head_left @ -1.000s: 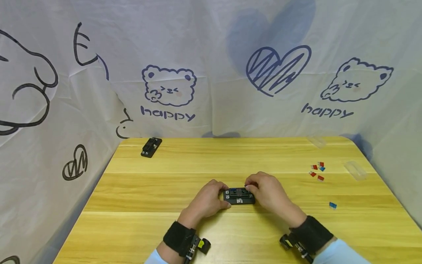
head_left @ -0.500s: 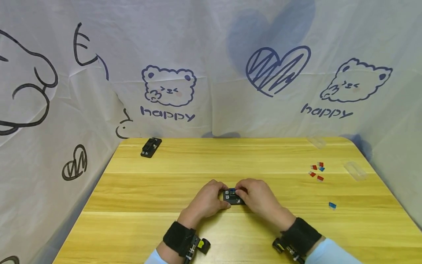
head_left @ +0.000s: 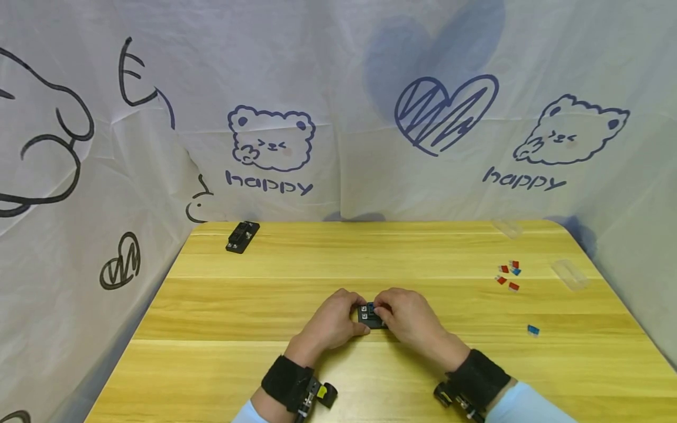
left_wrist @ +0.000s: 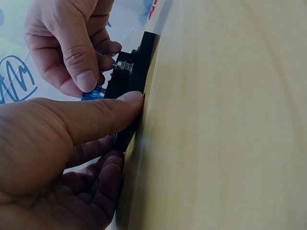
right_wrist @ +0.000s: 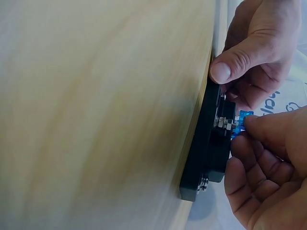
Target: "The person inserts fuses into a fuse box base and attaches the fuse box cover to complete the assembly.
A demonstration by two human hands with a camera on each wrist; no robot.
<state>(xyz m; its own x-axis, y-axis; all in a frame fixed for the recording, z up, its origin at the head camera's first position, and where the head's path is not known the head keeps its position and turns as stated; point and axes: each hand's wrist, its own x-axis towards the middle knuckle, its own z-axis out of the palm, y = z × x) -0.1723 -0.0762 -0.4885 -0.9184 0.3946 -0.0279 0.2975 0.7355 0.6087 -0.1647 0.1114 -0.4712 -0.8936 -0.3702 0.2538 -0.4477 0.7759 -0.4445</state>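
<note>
A black fuse block (head_left: 372, 323) with metal terminal bolts lies on the table between the hands. My left hand (head_left: 332, 320) grips its left end, with the thumb on the near edge and fingers at the far side. My right hand (head_left: 415, 320) covers the block's right part and pinches a blue blade fuse (right_wrist: 246, 115) between thumb and finger. In the right wrist view, the fuse stands at the top of the block (right_wrist: 206, 139), its metal prongs partly visible. Whether the prongs are inside the slot, I cannot tell.
Several red fuses (head_left: 513, 286) and a blue one (head_left: 516, 271) lie at the right, with another blue fuse (head_left: 533, 330) nearer. Clear plastic pieces (head_left: 569, 275) rest towards the right edge. A second black fuse block (head_left: 243, 237) sits at the back left corner.
My right hand has moved left along the fuse block, from its right end to over its middle and left part. My left hand has kept its grip in place.
</note>
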